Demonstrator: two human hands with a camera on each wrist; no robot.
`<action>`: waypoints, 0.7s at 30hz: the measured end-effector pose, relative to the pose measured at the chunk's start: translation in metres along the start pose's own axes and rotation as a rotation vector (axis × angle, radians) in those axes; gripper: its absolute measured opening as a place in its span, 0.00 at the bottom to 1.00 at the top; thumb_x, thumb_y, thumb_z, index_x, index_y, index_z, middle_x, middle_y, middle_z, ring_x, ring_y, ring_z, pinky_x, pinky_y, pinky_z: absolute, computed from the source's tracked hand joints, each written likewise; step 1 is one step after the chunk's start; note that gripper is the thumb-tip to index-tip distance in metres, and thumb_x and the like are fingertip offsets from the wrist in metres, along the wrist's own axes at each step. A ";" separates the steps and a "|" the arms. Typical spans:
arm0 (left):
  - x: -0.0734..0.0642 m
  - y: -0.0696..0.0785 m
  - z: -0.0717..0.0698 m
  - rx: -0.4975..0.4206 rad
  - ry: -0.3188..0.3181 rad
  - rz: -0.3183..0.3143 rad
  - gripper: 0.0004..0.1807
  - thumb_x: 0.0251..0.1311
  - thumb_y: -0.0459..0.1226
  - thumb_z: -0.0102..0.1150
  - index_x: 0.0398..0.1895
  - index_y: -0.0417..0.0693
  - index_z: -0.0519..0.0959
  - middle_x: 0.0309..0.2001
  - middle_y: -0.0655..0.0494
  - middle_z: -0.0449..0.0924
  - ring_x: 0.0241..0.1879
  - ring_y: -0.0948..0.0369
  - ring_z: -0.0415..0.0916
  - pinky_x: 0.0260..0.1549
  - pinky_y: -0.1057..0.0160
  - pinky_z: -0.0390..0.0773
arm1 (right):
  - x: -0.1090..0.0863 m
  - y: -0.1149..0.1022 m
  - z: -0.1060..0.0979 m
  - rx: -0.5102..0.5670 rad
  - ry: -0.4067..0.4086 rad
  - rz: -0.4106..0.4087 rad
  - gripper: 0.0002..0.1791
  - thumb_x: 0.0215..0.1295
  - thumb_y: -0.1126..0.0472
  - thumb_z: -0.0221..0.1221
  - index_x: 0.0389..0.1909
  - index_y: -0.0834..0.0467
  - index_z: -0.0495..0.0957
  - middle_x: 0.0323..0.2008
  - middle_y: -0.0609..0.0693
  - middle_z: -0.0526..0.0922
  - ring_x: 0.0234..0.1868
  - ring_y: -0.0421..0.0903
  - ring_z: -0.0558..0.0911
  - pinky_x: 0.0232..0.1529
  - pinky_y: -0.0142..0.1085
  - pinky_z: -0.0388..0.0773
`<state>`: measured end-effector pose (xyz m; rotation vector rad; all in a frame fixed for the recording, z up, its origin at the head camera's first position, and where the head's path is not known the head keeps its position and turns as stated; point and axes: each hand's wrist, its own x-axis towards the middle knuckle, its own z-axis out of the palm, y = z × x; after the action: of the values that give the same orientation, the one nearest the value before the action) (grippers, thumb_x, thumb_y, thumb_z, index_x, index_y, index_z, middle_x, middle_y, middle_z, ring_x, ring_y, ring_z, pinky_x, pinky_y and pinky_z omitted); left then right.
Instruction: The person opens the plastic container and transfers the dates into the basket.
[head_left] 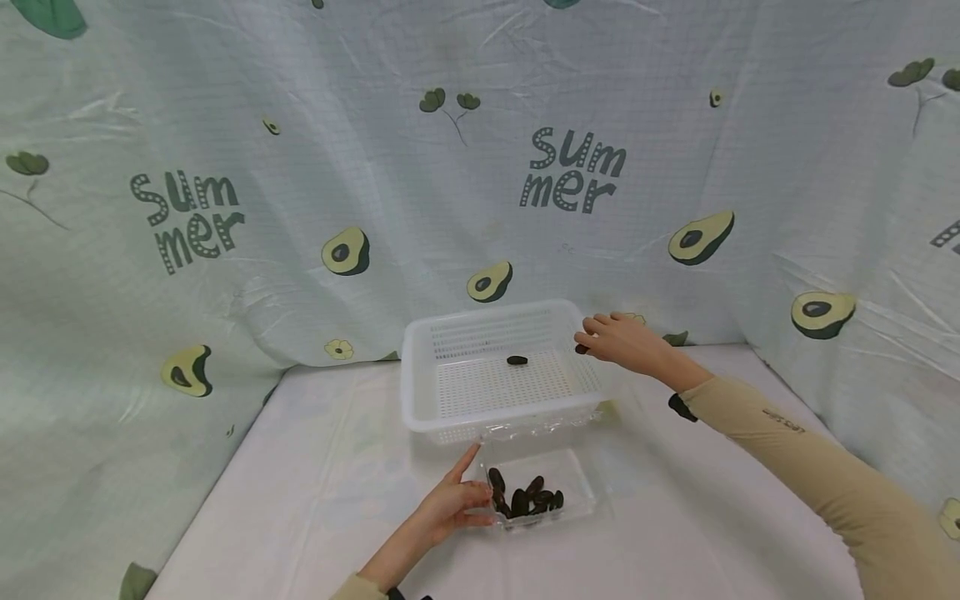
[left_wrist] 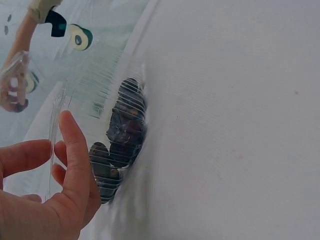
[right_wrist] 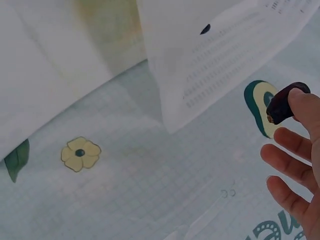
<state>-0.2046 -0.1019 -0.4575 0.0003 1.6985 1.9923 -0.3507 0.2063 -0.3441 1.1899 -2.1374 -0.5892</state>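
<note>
A dark, oblong date-like fruit (right_wrist: 288, 102) is pinched by my right hand (head_left: 621, 342) above the right rim of a white basket (head_left: 416, 417). In the right wrist view the thumb lies on the fruit, which has a small brown spot at one end. Another dark fruit (head_left: 517, 360) lies inside the basket. My left hand (head_left: 447, 507) holds the left side of a clear plastic container (head_left: 577, 483), its wall between the fingers in the left wrist view. Several dark fruits (left_wrist: 127, 120) are gathered along the container's near and left sides.
The basket has slotted walls and stands at the back of a table with a pale cover (head_left: 330, 483). The clear container sits just in front of it, its raised plastic edge (head_left: 525, 429) close to the basket. A printed cloth (head_left: 390, 167) with avocados hangs behind and at both sides.
</note>
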 end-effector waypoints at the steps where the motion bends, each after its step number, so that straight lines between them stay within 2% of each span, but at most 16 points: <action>1: 0.000 0.000 0.000 0.000 0.003 -0.004 0.43 0.57 0.26 0.49 0.70 0.52 0.38 0.27 0.59 0.69 0.28 0.65 0.73 0.37 0.56 0.78 | 0.005 0.001 0.002 -0.004 -0.003 -0.004 0.16 0.51 0.54 0.63 0.35 0.53 0.69 0.30 0.48 0.71 0.27 0.43 0.68 0.26 0.32 0.62; 7: 0.000 0.001 0.001 -0.001 0.003 -0.005 0.43 0.57 0.26 0.49 0.70 0.52 0.37 0.27 0.59 0.70 0.28 0.65 0.74 0.36 0.56 0.78 | 0.036 0.005 0.013 -0.008 -0.042 -0.021 0.15 0.53 0.55 0.62 0.38 0.55 0.70 0.33 0.50 0.74 0.31 0.44 0.72 0.27 0.33 0.65; 13: -0.001 0.001 0.001 -0.013 -0.003 0.000 0.43 0.57 0.26 0.48 0.70 0.53 0.37 0.27 0.59 0.70 0.29 0.65 0.74 0.36 0.57 0.79 | 0.064 0.010 0.025 0.008 -0.077 0.006 0.13 0.56 0.57 0.60 0.40 0.55 0.70 0.36 0.52 0.75 0.34 0.46 0.73 0.29 0.35 0.68; 21: 0.000 0.001 0.000 -0.010 0.002 0.002 0.44 0.57 0.26 0.49 0.70 0.53 0.37 0.26 0.59 0.70 0.28 0.65 0.73 0.35 0.58 0.79 | 0.085 0.015 0.038 0.000 -0.091 0.053 0.13 0.58 0.56 0.57 0.42 0.55 0.70 0.38 0.53 0.75 0.36 0.47 0.74 0.30 0.36 0.69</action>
<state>-0.2052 -0.1020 -0.4571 -0.0037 1.6906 2.0023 -0.4208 0.1430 -0.3367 1.1230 -2.2380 -0.6307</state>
